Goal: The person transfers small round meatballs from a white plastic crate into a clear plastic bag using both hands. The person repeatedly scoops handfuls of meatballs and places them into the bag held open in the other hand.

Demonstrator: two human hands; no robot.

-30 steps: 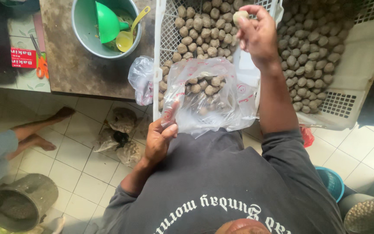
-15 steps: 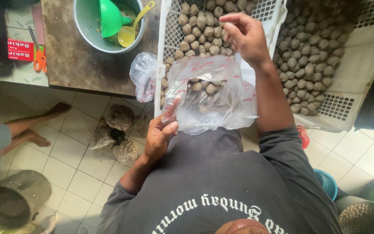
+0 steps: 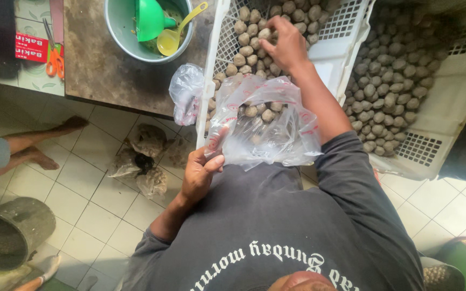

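Reaching back from above the bag, the right hand (image 3: 286, 46) now curls over brown balls (image 3: 244, 43) in the white crate (image 3: 346, 51), grip apparently closing on some. Left hand (image 3: 200, 170) pinches the clear plastic bag (image 3: 268, 129) open just below; dropping them in likely follows.

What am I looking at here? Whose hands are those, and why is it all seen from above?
A camera worn on a person's head looks down, so you see their own two hands. The left hand holds a clear plastic bag with some small brown balls inside. The right hand reaches into a white crate full of the same brown balls. A second crate sits beside it. On the table stands a green bowl holding a yellow spoon.
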